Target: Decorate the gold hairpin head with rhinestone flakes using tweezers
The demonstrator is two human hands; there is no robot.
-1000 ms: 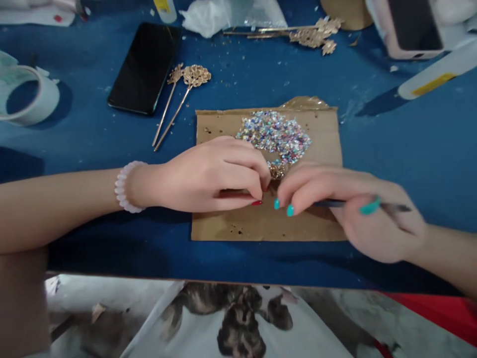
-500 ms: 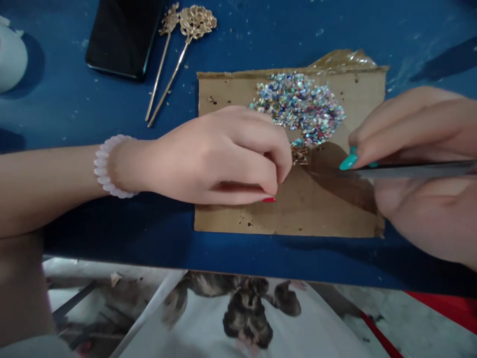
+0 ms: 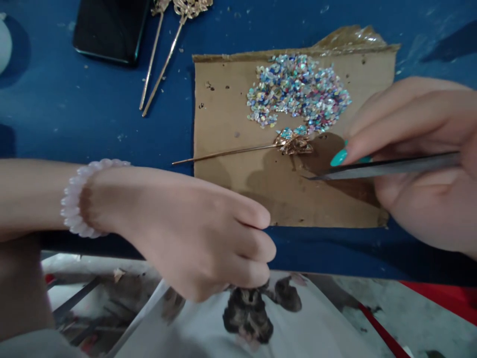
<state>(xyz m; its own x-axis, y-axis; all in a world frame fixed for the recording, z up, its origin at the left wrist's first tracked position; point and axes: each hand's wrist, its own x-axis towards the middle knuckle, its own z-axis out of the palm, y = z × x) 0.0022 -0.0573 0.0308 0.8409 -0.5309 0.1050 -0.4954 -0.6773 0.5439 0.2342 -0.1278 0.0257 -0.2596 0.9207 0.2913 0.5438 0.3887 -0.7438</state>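
A gold hairpin [image 3: 294, 143] lies on the cardboard sheet [image 3: 219, 194], its flower-like head set with some blue-green shiny bits and its stick pointing left past the sheet's edge. Just above the head spreads a heap of small iridescent chips [image 3: 298, 89]. My right hand [image 3: 417, 149] holds metal tweezers [image 3: 387, 168] at the right, their tips low over the cardboard, below and apart from the hairpin head. My left hand [image 3: 208, 233], with a pale bead bracelet at its wrist, is over the table's near edge. Its fingers are curled; its thumb and anything inside are hidden.
Two more gold hairpins [image 3: 164, 59] lie at the upper left beside a black phone [image 3: 112, 32]. A white object [image 3: 4, 47] shows at the far left edge. Crumpled brown tape [image 3: 350, 37] sticks out behind the cardboard. The blue table [image 3: 93, 124] ends just below the sheet.
My left hand has come away from the hairpin, down towards the table's near edge, uncovering the hairpin on the cardboard. My right hand still holds the tweezers, nearly in place. The view has shifted slightly.
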